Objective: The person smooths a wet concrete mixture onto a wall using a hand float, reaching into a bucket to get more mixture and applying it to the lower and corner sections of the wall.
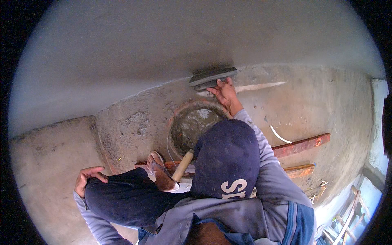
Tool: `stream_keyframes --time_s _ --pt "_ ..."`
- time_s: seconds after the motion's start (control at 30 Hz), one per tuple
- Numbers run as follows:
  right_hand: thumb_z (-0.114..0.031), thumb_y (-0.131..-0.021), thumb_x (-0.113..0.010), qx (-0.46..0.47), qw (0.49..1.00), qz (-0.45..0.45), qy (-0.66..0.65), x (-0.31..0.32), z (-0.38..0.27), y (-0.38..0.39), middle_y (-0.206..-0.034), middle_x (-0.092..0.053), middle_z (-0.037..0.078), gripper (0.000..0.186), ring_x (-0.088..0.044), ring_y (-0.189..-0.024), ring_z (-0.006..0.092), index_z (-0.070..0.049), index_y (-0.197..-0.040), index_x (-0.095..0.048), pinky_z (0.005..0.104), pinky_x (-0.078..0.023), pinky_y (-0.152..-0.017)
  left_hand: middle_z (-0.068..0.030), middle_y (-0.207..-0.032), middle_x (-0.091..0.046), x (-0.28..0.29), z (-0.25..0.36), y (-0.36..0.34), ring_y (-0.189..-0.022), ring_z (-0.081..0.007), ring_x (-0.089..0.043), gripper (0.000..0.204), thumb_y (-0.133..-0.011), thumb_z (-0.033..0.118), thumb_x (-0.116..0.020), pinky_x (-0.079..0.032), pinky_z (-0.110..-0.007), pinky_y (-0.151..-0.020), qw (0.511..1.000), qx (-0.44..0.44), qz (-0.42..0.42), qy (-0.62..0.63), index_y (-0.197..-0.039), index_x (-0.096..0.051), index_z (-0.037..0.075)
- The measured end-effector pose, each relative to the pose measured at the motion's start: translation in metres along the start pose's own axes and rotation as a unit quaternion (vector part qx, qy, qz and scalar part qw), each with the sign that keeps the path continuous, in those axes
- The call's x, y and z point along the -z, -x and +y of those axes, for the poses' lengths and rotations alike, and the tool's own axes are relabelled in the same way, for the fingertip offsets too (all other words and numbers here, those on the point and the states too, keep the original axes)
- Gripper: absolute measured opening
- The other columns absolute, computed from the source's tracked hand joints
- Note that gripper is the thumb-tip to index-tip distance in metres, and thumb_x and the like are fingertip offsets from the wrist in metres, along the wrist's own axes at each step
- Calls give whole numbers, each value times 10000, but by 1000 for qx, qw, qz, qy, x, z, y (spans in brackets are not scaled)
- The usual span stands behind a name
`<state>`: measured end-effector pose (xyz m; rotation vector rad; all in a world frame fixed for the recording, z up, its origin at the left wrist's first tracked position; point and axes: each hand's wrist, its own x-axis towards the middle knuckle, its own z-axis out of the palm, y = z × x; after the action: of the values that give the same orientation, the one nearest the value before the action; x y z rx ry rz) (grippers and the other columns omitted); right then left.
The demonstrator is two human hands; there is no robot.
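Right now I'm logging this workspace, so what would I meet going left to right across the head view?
Left hand, sandalled foot, dark float, curved white strip, wooden pole at lower right.

Floor [130, 118]: rough, grey-brown, stained and pitted; loose grit visible. A paler section of ground [53, 151] adjoins at far left, divided from it by a dark edge. Right of centre lies a red-brown plank [308, 143], scuffed; a shorter length of orange-brown board [301, 171] shows near it. A curved white strip [280, 135] lies with one end just beside the plank; contact cannot be confirmed. Small yellow scrap [119, 159] noted at left. Wooden poles [350, 210] stand tilted at lower right, near a pale blue wall [379, 110].
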<state>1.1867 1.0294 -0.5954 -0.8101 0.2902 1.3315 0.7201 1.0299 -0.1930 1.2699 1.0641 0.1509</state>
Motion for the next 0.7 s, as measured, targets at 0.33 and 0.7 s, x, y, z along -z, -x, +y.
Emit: stream_keyframes --time_s 0.33,0.7 --pt "-3 -907 -453 8 998 -66 14 -9 -13 3 -986 -499 116 376 -569 -923 323 -120 -1216 -274 598 -490 -809 -209 -829 -656 7 5 -6 -860 -298 -627 823 -815 657 -416 -456 -375 -842 999 14 -27 -38 -1173 -519 -78" --pt "-31 -913 -447 63 991 -117 29 -116 -63 94 -1083 -433 161 367 -564 -946 383 -44 -1213 -235 618 -484 -822 -124 -880 -675 17 34 -88 -932 -241 -603 682 -865 579 -425 -436 -353 -863 918 141 -307 -209 -1193 -546 -7"
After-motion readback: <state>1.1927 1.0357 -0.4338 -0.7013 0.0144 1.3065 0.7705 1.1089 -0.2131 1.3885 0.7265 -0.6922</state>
